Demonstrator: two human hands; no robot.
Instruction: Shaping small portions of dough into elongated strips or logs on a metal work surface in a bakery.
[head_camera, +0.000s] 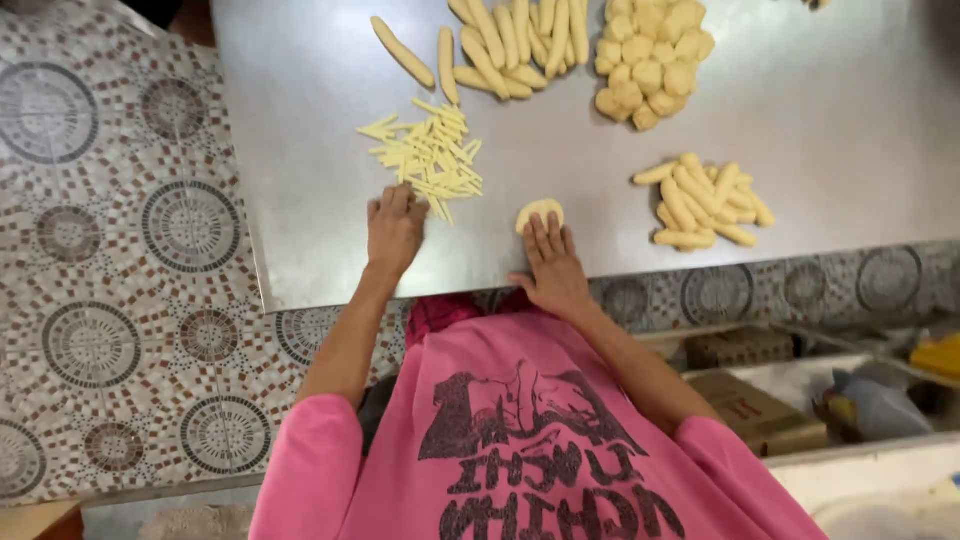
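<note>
My left hand (395, 225) lies on the steel table (300, 150) with its fingers curled onto the near edge of a pile of thin pale yellow sticks (430, 155). Whether it grips one is hidden by the fingers. My right hand (555, 265) lies flat, fingertips pressing on a small flattened round of dough (540, 211). Both arms come out of pink sleeves at the bottom of the view.
Rolled dough logs (510, 45) lie at the table's far side, beside a heap of dough balls (652, 55). A smaller pile of filled rolls (705, 200) sits to the right. Patterned tile floor (110, 300) is on the left, cardboard boxes (755, 410) at lower right.
</note>
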